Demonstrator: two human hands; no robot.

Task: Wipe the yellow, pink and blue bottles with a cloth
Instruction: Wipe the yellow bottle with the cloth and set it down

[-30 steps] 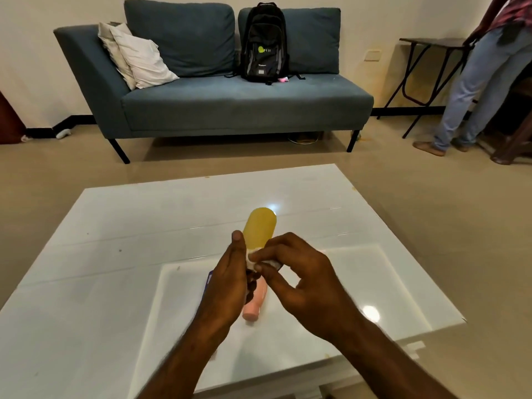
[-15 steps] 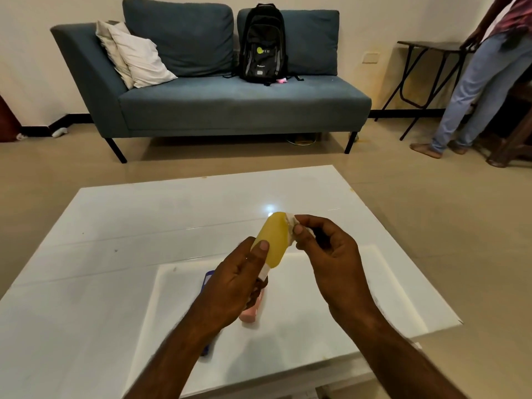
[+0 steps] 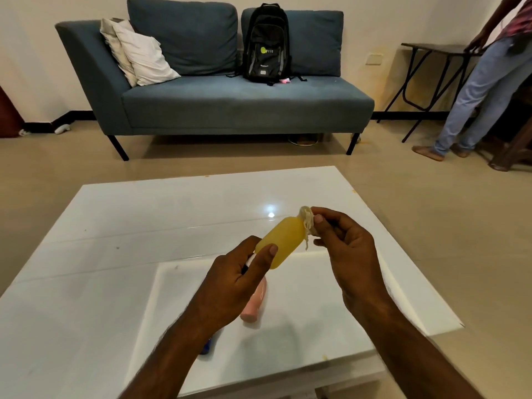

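My left hand (image 3: 230, 283) grips the lower end of the yellow bottle (image 3: 280, 244), which tilts up and to the right above the table. My right hand (image 3: 345, 249) pinches a small whitish cloth (image 3: 307, 223) against the bottle's upper end. Below my left hand the pink bottle (image 3: 254, 305) lies on its side on the white tray (image 3: 302, 326). Only a small part of the blue bottle (image 3: 206, 347) shows beside my left forearm; the rest is hidden.
The tray rests on a glossy white low table (image 3: 115, 226). Beyond it stands a blue-grey sofa (image 3: 230, 102) with pillows and a black backpack (image 3: 266, 44). A person (image 3: 483, 82) stands at a folding table (image 3: 431, 50) at the far right.
My right hand has slid the cloth from the bottle's lower part up to its top end. The bottle has tilted further to the right in my left hand.
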